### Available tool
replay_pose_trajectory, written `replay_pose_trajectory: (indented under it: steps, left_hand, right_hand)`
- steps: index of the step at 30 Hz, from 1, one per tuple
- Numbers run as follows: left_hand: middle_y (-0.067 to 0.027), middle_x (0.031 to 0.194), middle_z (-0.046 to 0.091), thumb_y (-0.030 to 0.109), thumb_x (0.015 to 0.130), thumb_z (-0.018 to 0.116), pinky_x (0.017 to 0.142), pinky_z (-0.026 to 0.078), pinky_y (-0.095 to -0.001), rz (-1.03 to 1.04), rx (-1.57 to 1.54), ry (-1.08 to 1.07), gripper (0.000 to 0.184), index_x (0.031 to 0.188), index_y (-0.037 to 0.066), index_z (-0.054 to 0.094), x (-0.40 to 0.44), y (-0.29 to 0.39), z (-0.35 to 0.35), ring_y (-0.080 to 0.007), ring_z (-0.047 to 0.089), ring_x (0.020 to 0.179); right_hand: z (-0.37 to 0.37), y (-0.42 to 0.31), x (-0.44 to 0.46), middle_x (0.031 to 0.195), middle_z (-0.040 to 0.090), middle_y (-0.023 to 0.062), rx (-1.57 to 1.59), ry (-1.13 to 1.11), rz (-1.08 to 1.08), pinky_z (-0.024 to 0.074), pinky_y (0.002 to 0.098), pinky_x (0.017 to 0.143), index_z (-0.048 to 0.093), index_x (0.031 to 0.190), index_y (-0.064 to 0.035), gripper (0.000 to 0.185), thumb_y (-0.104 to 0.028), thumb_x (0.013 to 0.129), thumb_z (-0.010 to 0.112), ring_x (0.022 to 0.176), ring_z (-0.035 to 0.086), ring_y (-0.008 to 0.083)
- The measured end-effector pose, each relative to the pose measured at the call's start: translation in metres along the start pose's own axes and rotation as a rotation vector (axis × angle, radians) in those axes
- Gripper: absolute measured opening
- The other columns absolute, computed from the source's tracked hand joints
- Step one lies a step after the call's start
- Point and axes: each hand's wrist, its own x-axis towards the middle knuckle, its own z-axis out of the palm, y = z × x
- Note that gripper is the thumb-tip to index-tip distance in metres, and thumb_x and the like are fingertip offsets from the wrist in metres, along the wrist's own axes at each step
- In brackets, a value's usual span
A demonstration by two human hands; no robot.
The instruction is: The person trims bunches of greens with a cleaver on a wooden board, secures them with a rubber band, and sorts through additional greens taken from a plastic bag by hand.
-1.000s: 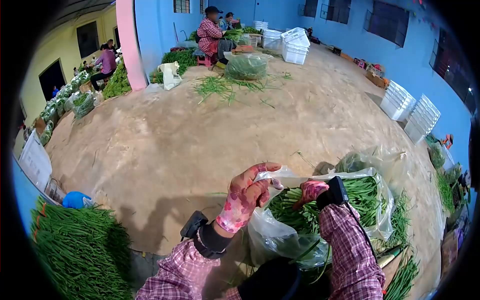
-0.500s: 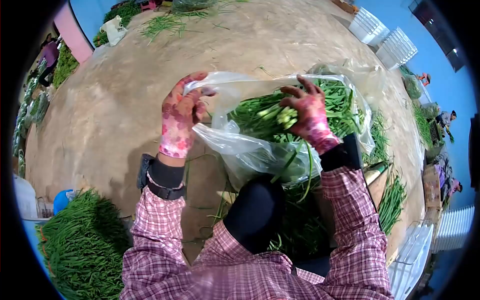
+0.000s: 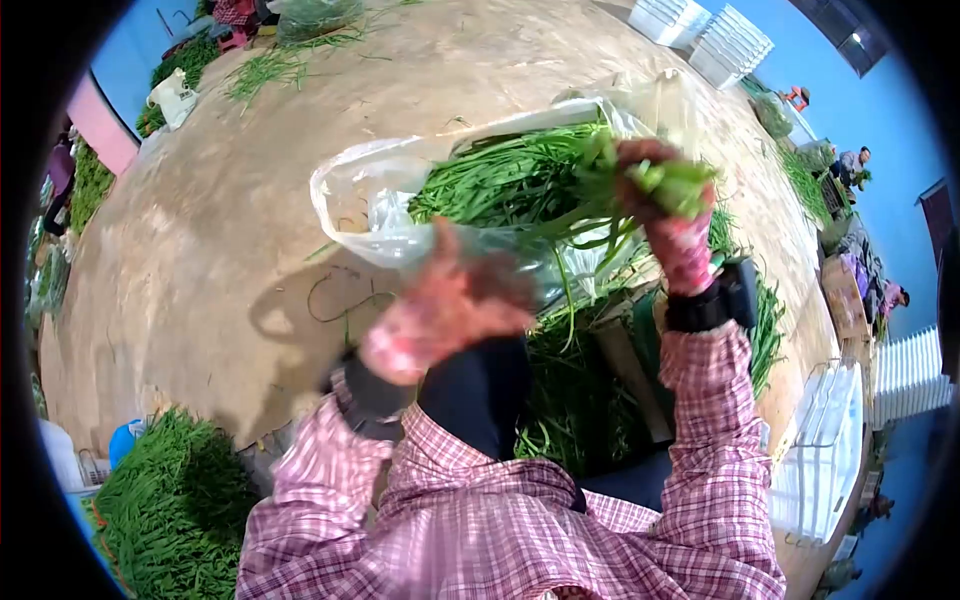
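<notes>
The right hand (image 3: 662, 210) is closed around a bunch (image 3: 597, 170) of long greens near its stem ends (image 3: 684, 190), which poke out past the fist to the right. The leaves run left over the greens (image 3: 490, 180) in a clear bag (image 3: 370, 152); where the bunch ends and the bagged greens begin is hard to tell. A few long blades hang loose below the fist, in front of the bag.

The bag lies on its side in front of the person, its mouth gaping to the left. The left hand (image 3: 450, 300), blurred, is spread with the thumb up and holds nothing visible. It is close to the near side of the bag; whether it touches cannot be told. Just below it is a dark-clad knee (image 3: 475, 390).

More greens lie in shadow to the right of the knee, and a large pile (image 3: 180, 510) stands at lower left beside a blue object (image 3: 126, 440). White crates (image 3: 735, 48) are stacked at upper right, against the blue wall, and loose cuttings (image 3: 265, 72) lie on the floor (image 3: 230, 190) at upper left.
</notes>
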Motion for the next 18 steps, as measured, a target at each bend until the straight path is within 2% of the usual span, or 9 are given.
replay_pose_trajectory:
  steps: [1,2,3,5,7,9,14,16,18]
  left_hand:
    - [-0.0335,0.14,0.039,0.078,0.081,0.045,0.111,0.026,-0.0577,-0.536,-0.254,-0.011,0.1,0.14,-0.003,0.038,0.005,-0.029,0.042,-0.0469,0.035,0.133]
    - [-0.0302,0.146,0.034,0.073,0.086,0.042,0.11,0.024,-0.0641,-0.495,-0.427,-0.267,0.092,0.144,0.001,0.034,0.012,-0.068,0.029,-0.0483,0.033,0.134]
    - [-0.0207,0.141,0.042,0.065,0.088,0.05,0.107,0.033,-0.0534,-0.238,0.127,-0.152,0.081,0.142,0.005,0.038,0.009,-0.096,0.046,-0.0375,0.042,0.129]
    - [-0.0091,0.125,0.053,0.049,0.091,0.058,0.093,0.045,-0.0404,-0.176,0.177,-0.073,0.064,0.139,0.009,0.043,0.003,-0.122,0.055,-0.0237,0.053,0.111]
    - [-0.0051,0.105,0.058,0.036,0.095,0.058,0.072,0.049,-0.0361,-0.572,-0.829,-0.117,0.053,0.137,0.009,0.043,0.016,-0.131,0.046,-0.0176,0.058,0.088]
    - [-0.0007,0.09,0.058,0.028,0.096,0.059,0.054,0.048,-0.0311,-0.865,-1.133,-0.055,0.044,0.134,0.008,0.047,0.023,-0.13,0.049,-0.0111,0.055,0.069]
    - [-0.0094,0.094,0.069,0.024,0.094,0.059,0.069,0.055,-0.0304,-0.71,-0.115,0.073,0.03,0.113,0.003,0.063,0.022,-0.125,0.071,-0.0179,0.066,0.081]
    - [-0.0054,0.082,0.069,0.029,0.085,0.07,0.065,0.054,-0.0288,-0.578,0.303,0.087,0.028,0.096,0.003,0.068,0.032,-0.119,0.105,-0.0173,0.065,0.068]
    - [-0.0068,0.101,0.069,0.016,0.083,0.075,0.078,0.052,-0.029,-0.418,0.411,-0.076,0.036,0.114,0.002,0.063,0.044,-0.134,0.123,-0.0153,0.065,0.089]
  right_hand:
    - [0.005,0.005,-0.017,0.1,0.067,0.0064,-0.069,-0.098,-0.089,0.053,0.0288,0.078,0.067,0.1,-0.0057,0.026,-0.007,0.075,0.074,0.094,0.063,0.0183]
    - [0.009,0.006,-0.034,0.103,0.066,0.0077,-0.136,-0.196,-0.174,0.0523,0.0327,0.084,0.067,0.099,-0.0069,0.028,-0.01,0.072,0.074,0.102,0.062,0.0232]
    - [0.014,-0.009,-0.051,0.105,0.064,0.0081,-0.262,-0.305,-0.197,0.0487,0.0385,0.09,0.067,0.098,-0.0089,0.029,-0.014,0.07,0.074,0.109,0.058,0.0274]
    - [0.025,-0.036,-0.09,0.105,0.062,0.008,-0.539,-0.444,-0.252,0.0411,0.0491,0.1,0.067,0.094,-0.0123,0.028,-0.021,0.068,0.073,0.116,0.054,0.0332]
    - [0.028,-0.045,-0.128,0.108,0.059,0.0068,-0.786,-0.55,-0.282,0.0377,0.0561,0.102,0.065,0.094,-0.0151,0.033,-0.022,0.063,0.073,0.117,0.052,0.0324]
    - [0.025,-0.045,-0.161,0.114,0.057,0.0079,-0.743,-0.551,-0.188,0.0365,0.0566,0.105,0.065,0.1,-0.0151,0.036,-0.017,0.064,0.07,0.121,0.049,0.0337]
    - [-0.004,-0.092,-0.206,0.123,0.057,0.0124,-0.862,-0.46,-0.111,0.0353,0.0546,0.108,0.064,0.11,-0.0148,0.042,-0.008,0.068,0.069,0.127,0.048,0.0363]
    - [-0.028,-0.105,-0.213,0.129,0.056,0.0148,-0.594,-0.046,0.16,0.0408,0.0474,0.105,0.055,0.126,-0.0049,0.055,0.004,0.074,0.067,0.126,0.05,0.0333]
    - [-0.049,-0.107,-0.204,0.128,0.056,0.0135,0.031,0.264,0.697,0.0436,0.0358,0.101,0.043,0.133,0.0046,0.057,-0.006,0.084,0.07,0.12,0.053,0.0226]
